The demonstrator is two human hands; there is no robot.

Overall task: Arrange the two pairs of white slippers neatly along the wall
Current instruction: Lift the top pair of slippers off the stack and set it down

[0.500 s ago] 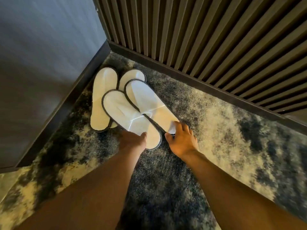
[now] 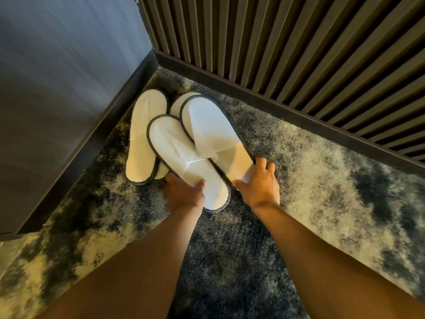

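Two pairs of white slippers with dark trim sit in the corner of the carpet. The back pair lies flat: one slipper [image 2: 144, 134] along the left wall, its mate [image 2: 179, 105] mostly hidden. The front pair overlaps them. My left hand [image 2: 185, 192] grips the heel end of the front left slipper [image 2: 184, 157], thumb on top. My right hand [image 2: 258, 183] grips the heel end of the front right slipper [image 2: 211, 127]. Both front slippers point toward the corner, and the left one's heel overlaps the right one.
A smooth grey wall with a dark skirting board [image 2: 96, 134] runs along the left. A slatted dark wood wall [image 2: 287, 42] with a dark base strip runs along the back right. The floor is a mottled blue and cream carpet [image 2: 322, 180].
Both hands have taken a fuller hold of the front pair's heels. The front pair looks slightly raised and closer to me than before.
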